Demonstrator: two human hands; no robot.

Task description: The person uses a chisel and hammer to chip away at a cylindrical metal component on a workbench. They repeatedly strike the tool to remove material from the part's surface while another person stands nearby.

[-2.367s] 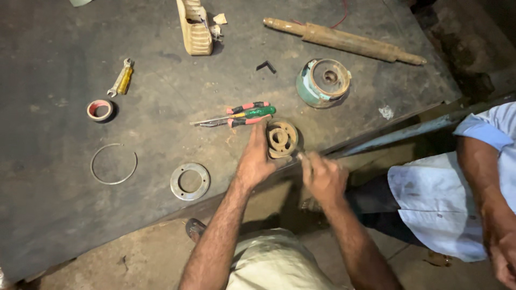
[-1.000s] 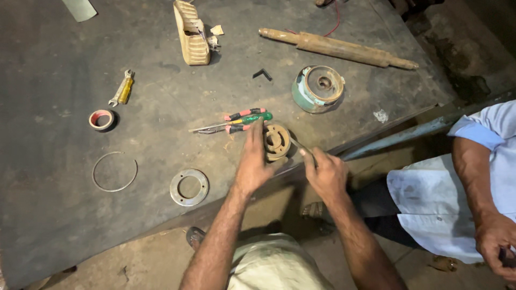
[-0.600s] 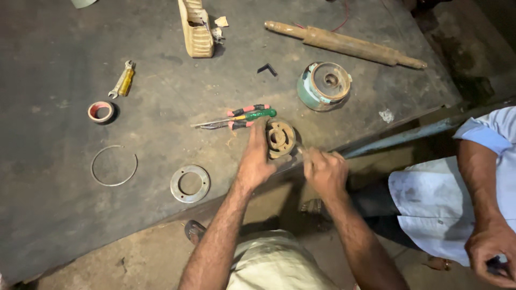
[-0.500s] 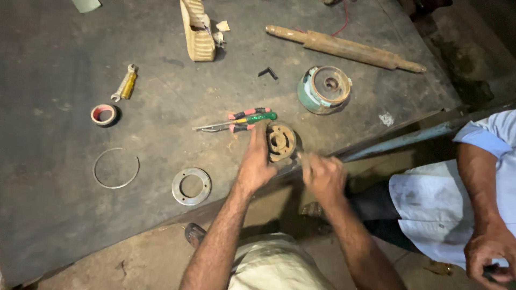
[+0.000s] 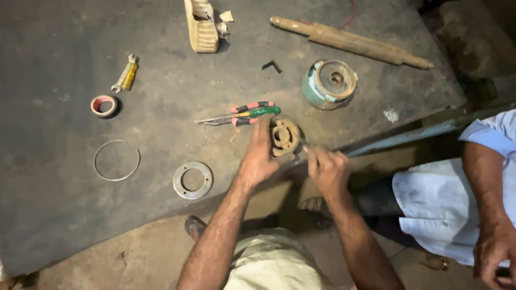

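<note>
A: Bench, near edge. Round rusty part (image 5: 284, 136) sits flat on the dark table (image 5: 64, 215), just inside the near edge, right of centre. Looks like cast metal, with a hub and openings in its face.

B: Hands?

A: Left hand (image 5: 257, 159) lies on the table against the part's left side, fingers stretched up along its rim, touching it. Right hand (image 5: 327, 167) is just off the table edge, near-right of the part, closed into a narrow grip. Something thin pokes from it toward the part, likely a small tool; too small to name.

B: How would the part handle?

A: My guess: heavy for its size, stiff, no give. The rust should make it grippy rather than slick, but gritty and maybe sharp at the edges. Best hold is around the outer rim, or fingers hooked into the openings. It sits close to the edge, so a shove toward the near side could tip it off.

B: What else is about?

A: Pliers (image 5: 244, 114) with red and green handles just far-left of the part, nearly touching the left fingertips. Flat washer (image 5: 192, 180) and wire ring (image 5: 116, 160) further left. Tape roll (image 5: 103, 105) and small wrench (image 5: 126, 73) far left. Green housing (image 5: 329, 84) beyond the part to the right, and a wooden handle (image 5: 349, 42) at the far side. Another person in a pale shirt (image 5: 457, 209) sits at right, hand (image 5: 494, 252) by the knee, well apart.
</note>
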